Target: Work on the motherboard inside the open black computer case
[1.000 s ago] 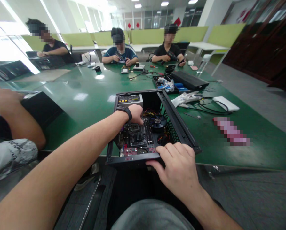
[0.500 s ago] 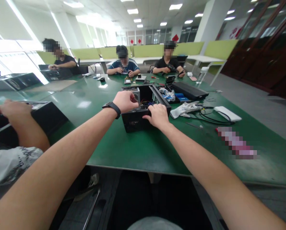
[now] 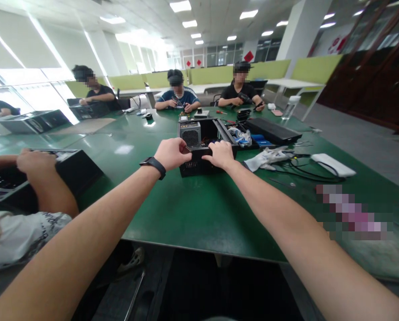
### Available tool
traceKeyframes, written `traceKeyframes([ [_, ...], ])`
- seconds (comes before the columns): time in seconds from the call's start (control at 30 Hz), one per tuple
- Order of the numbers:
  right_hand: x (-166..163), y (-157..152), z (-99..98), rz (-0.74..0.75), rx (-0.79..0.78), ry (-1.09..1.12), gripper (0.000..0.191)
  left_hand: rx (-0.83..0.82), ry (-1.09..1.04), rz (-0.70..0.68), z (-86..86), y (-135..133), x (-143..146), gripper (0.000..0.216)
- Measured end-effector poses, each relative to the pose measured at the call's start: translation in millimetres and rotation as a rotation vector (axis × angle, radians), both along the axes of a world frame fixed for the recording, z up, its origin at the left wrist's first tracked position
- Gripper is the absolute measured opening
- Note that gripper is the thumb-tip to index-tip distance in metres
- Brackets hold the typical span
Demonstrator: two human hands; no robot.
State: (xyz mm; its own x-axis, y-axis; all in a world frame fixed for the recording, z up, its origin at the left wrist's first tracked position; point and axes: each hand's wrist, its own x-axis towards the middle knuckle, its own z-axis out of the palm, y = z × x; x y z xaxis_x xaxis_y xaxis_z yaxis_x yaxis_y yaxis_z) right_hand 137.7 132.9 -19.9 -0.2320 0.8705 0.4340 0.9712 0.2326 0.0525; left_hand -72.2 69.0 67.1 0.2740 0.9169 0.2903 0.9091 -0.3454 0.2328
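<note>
Computer case: lies open side up on the green table (image 3: 186, 214), straight ahead of the person and back from the near edge; its near wall (image 3: 202, 166) faces the person.
Power supply: sits inside at the left, fan grille (image 3: 190, 135) showing.
Right hand (image 3: 221, 154): clamped on the near wall, fingers over the rim, thumb outside.
Left hand (image 3: 173, 154): apart from the right, fingers curled toward the thumb at the case's near left corner; whether it pinches anything is hard to tell.
Work glove (image 3: 269, 157): right of the case.
</note>
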Motion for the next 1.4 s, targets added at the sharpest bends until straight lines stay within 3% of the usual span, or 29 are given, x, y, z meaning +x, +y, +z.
traceKeyframes([
  [0.13,-2,-51,-3.4,0.039,0.025,0.022,0.045,0.031,-0.004,-0.035,6.9,-1,10,0.035],
  [0.3,1,-144,-5.6,0.072,0.058,0.044,0.039,0.005,0.102,-0.134,6.7,-11,32,0.030],
  [0.53,14,-269,-5.0,0.121,0.022,0.100,0.028,-0.133,0.433,-0.306,-23.4,-26,59,0.029],
  [0.7,19,-325,-9.4,0.163,0.000,0.202,0.024,-0.275,0.666,-0.424,-43.1,-44,74,0.034],
  [0.87,19,-347,-13.1,0.167,0.007,0.257,0.021,-0.362,0.769,-0.413,-65.4,-55,82,0.038],
  [1.03,19,-348,-13.8,0.161,0.016,0.279,0.019,-0.437,0.791,-0.388,-84.9,-45,81,0.039],
  [1.4,18,-348,-15.9,0.158,0.020,0.283,0.022,-0.466,0.861,-0.369,-81.6,-48,87,0.051],
])
